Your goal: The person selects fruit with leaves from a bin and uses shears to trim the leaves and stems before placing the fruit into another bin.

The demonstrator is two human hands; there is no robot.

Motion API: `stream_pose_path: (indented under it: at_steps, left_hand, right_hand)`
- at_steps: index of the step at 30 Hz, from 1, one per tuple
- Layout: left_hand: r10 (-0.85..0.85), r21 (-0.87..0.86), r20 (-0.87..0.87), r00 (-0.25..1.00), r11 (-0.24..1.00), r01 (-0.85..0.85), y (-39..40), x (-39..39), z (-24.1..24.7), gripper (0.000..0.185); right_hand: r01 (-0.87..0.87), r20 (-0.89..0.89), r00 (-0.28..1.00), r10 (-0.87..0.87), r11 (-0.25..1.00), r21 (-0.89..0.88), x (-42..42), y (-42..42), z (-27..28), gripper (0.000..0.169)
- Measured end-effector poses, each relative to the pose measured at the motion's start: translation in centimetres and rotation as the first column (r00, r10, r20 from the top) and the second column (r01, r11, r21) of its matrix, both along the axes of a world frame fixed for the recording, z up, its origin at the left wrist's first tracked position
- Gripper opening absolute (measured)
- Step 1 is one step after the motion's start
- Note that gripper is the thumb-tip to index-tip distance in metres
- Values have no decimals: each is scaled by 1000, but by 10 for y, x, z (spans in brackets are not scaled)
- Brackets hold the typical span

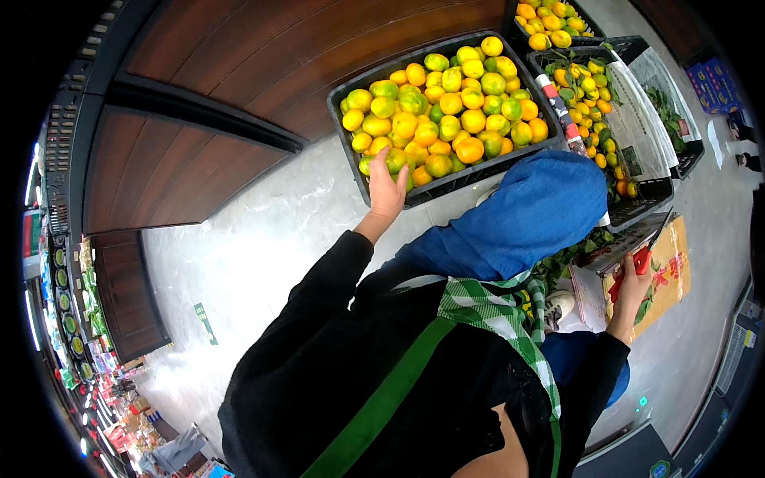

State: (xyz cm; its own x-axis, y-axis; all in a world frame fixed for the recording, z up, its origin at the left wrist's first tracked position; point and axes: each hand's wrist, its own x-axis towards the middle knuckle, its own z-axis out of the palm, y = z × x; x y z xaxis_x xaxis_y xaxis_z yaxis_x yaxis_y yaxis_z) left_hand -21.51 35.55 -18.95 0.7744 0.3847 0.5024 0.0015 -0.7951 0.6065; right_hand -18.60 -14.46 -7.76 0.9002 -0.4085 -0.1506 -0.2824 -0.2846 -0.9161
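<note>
My left hand (387, 186) rests at the near left corner of a black plastic crate (429, 198) heaped with green-and-orange mandarins (449, 103). Its thumb and fingers are spread beside a greenish mandarin (396, 160); whether they touch it is hard to tell. Down by my right side, my right hand (635, 287) is closed around the red handles of a pair of scissors (642, 260), whose blades point up and away. Below that hand is a cardboard box (672, 281) with red printing and some green leaves on it.
A second crate (642, 206) holds leafy mandarins (588, 98) and newspaper lining (639, 113). Farther back stand another mandarin crate (553, 24) and a paper-lined crate with leaves (666, 110). Brown wooden panels (323, 54) border the grey floor (239, 257). My blue-covered knee (526, 209) is beside the crates.
</note>
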Motion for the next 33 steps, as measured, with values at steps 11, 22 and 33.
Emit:
stream_pose_path:
  at_steps: [11, 22, 33]
  left_hand:
    - [-144, 388, -212, 967, 896, 218, -13, 6, 9, 53]
    - [74, 73, -271, 960, 996, -56, 21, 30, 21, 51]
    - [181, 464, -296, 938, 886, -24, 39, 42, -5, 48]
  right_hand:
    - [-51, 37, 998, 53, 997, -57, 1, -3, -8, 14]
    - [-107, -12, 994, 106, 991, -79, -1, 0, -6, 12]
    - [4, -61, 998, 8, 982, 188, -18, 21, 37, 13]
